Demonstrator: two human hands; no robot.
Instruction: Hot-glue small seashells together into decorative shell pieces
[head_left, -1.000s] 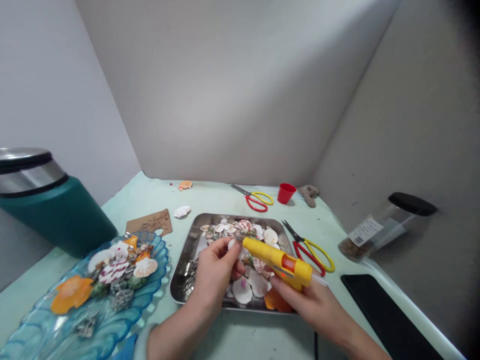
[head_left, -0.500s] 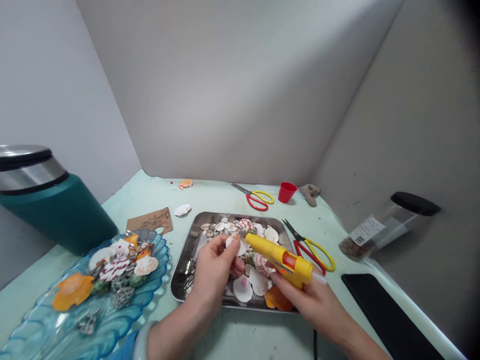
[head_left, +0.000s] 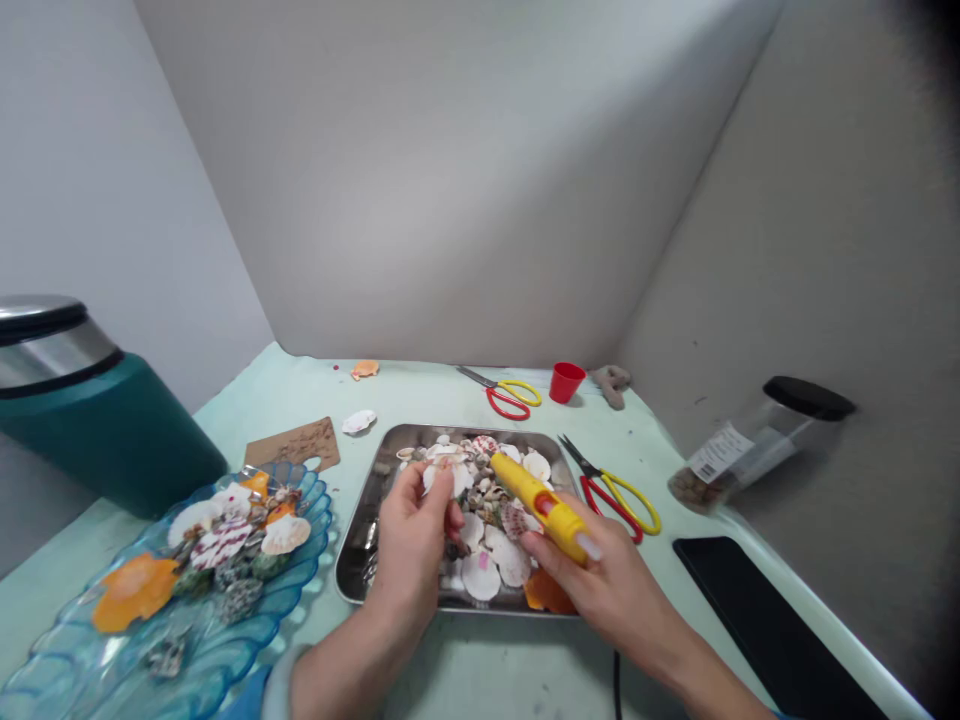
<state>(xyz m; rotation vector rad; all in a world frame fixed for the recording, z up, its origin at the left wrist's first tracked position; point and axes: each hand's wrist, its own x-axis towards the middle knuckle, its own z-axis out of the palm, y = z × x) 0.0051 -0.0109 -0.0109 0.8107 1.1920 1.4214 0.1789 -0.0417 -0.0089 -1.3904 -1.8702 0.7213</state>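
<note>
My left hand is over the left half of a steel tray heaped with seashells, and its fingers pinch a small white shell. My right hand is wrapped round a yellow glue gun. The gun's nozzle points up and left, a little apart from the pinched shell. A black cord drops away below that hand.
A blue shell-shaped dish with glued shells lies at the left, a teal bin behind it. Two red-and-yellow scissors, a red cup, a lidded jar, a black phone and a brown card lie around the tray.
The glue gun has swung from lying level to pointing away and up-left, drawn back from the shell. My left hand has lifted the shell slightly toward the tray's far left.
</note>
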